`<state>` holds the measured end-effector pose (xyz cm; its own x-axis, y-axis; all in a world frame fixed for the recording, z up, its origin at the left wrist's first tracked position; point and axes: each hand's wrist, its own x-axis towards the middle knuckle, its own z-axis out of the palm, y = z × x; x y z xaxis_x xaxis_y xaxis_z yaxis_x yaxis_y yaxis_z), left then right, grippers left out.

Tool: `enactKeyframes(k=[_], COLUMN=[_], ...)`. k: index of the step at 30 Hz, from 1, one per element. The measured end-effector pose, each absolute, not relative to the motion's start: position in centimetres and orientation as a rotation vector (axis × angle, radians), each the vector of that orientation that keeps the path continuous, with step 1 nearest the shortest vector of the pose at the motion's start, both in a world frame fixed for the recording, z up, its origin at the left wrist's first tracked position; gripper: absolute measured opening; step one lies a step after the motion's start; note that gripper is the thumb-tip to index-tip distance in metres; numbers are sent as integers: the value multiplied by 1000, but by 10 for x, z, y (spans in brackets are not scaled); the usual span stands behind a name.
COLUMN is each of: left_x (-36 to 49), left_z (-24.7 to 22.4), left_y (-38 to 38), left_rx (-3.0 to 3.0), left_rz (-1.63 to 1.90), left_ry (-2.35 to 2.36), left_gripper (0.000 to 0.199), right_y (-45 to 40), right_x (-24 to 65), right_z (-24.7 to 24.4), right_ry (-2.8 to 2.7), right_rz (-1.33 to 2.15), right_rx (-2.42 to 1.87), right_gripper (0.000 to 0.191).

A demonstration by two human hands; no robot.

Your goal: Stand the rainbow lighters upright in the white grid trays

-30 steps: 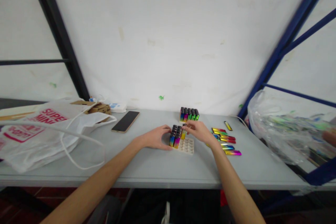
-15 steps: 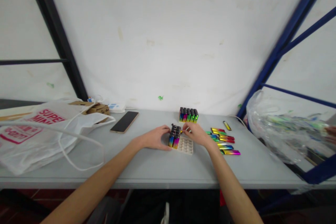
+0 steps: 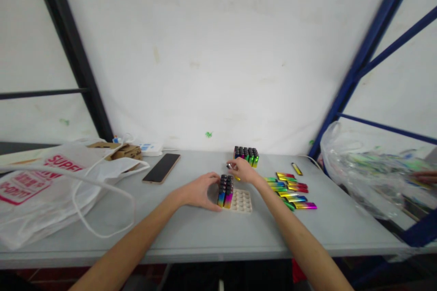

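Note:
In the head view, a small white tray (image 3: 243, 201) with rows of round hollows lies in front of me. Upright lighters (image 3: 225, 191) with black tops and shiny rainbow bodies fill its left side. My left hand (image 3: 202, 191) curves round the tray's left end, thumb at the front and fingers behind, gripping it beside the lighters. Just behind the tray, my right hand (image 3: 243, 170) pinches a lighter (image 3: 229, 166); its top pokes out to the left and most of its body is hidden by the fingers.
Behind stands a block of upright lighters (image 3: 255, 160). Several loose lighters (image 3: 297, 198) lie to the right. A phone (image 3: 162, 168) and a white plastic bag (image 3: 68, 191) are at left. A clear plastic bag (image 3: 362, 168) and another person's hand (image 3: 426, 176) appear at right.
My right hand has lifted off the tray's lighters and moved slightly back and left, turning the lighter it holds. The left hand stays at the tray. The view has tilted slightly upward.

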<state>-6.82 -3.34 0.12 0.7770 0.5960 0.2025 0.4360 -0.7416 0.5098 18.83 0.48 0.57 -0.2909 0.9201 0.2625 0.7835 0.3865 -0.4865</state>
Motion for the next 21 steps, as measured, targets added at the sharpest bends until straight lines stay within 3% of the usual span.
enactKeyframes(k=[2,4,6,10,21], left_x=[-68,-68,-68,-67,-67], left_z=[2,4,4,2,4], left_y=[-32,-32,-31,-30,-32], left_rx=[2520,2512,2505,2501,2508], left_rz=[496,501,516,523,497], left_ry=[770,759,759,779,813], left_gripper=[73,73,74,73,72], right_y=[-8,-25,-42,-63,-64], right_x=[207,224,233,228,212], right_z=[10,14,16,12,-2], right_ry=[-1985,-1814,-1731,-1811,-2084], right_rz=[575,762,815,849,671], right_rx=[-1328,-1187,-1114,-1096,-1167], right_gripper=[25,37,46,47,15])
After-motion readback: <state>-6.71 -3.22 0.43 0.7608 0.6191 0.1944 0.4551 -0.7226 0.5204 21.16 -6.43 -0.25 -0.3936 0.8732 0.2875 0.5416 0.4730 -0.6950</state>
